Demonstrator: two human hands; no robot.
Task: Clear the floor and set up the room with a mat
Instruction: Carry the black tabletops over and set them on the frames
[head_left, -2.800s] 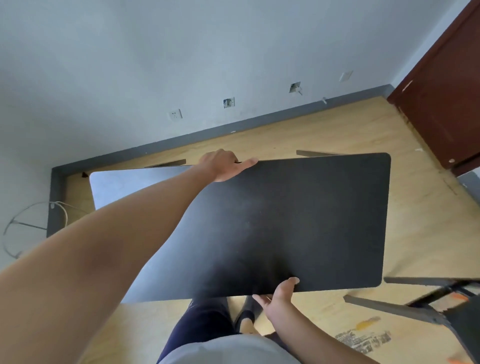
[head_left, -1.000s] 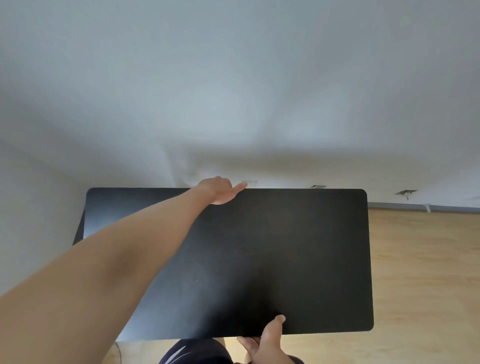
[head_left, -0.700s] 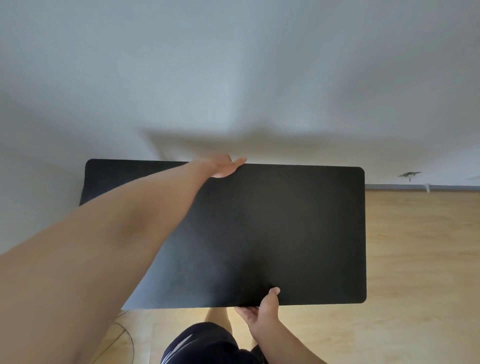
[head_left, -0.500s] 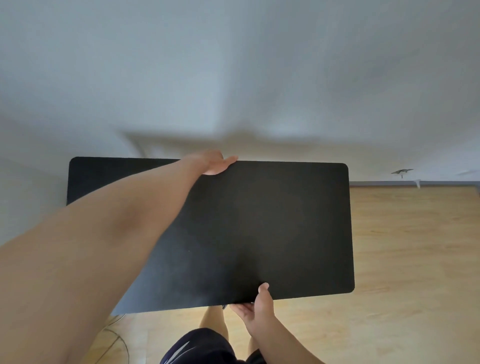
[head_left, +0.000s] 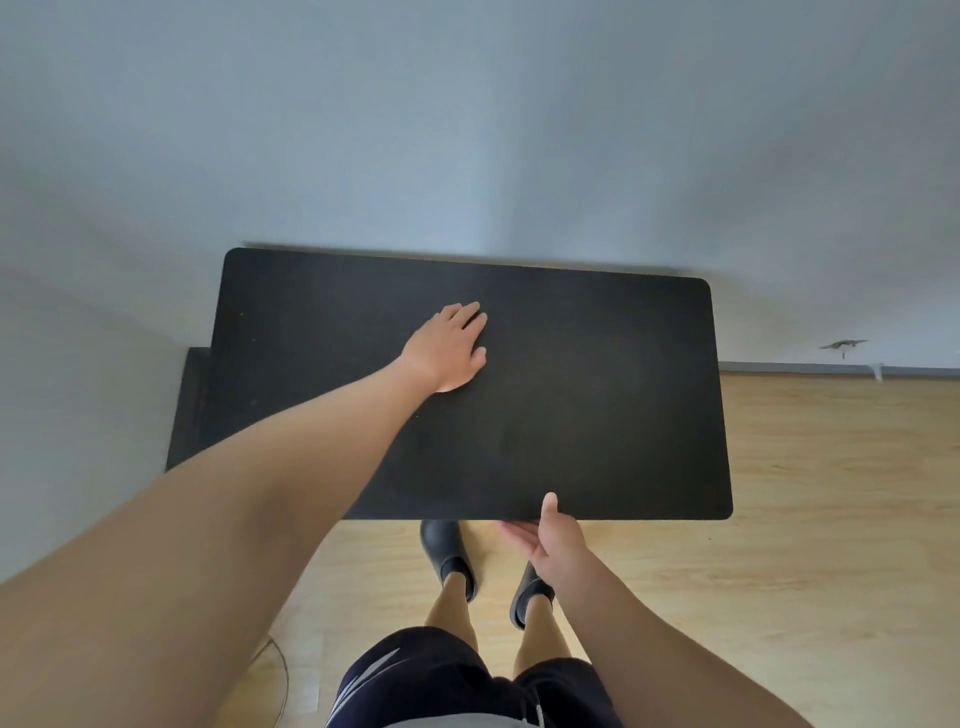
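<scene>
A large black board (head_left: 597, 395) with rounded corners fills the middle of the head view, its far long edge close to the grey wall. My left hand (head_left: 449, 348) lies flat on the board's top face, left of centre, with the fingers straight. At the near long edge, my right hand (head_left: 550, 540) pinches the board, thumb on top and fingers underneath. Below the board I see my own legs and black shoes on the wooden floor.
The grey wall (head_left: 467, 130) stands right behind the board. A second dark panel (head_left: 189, 410) shows at the board's left end. The light wooden floor (head_left: 810, 519) stretches to the right up to a grey baseboard (head_left: 831, 370). A thin cable (head_left: 283, 670) lies near my left leg.
My left hand has let go of the far edge and now lies flat on the board's face. The board has moved closer to the wall. My right hand keeps its pinch on the near edge.
</scene>
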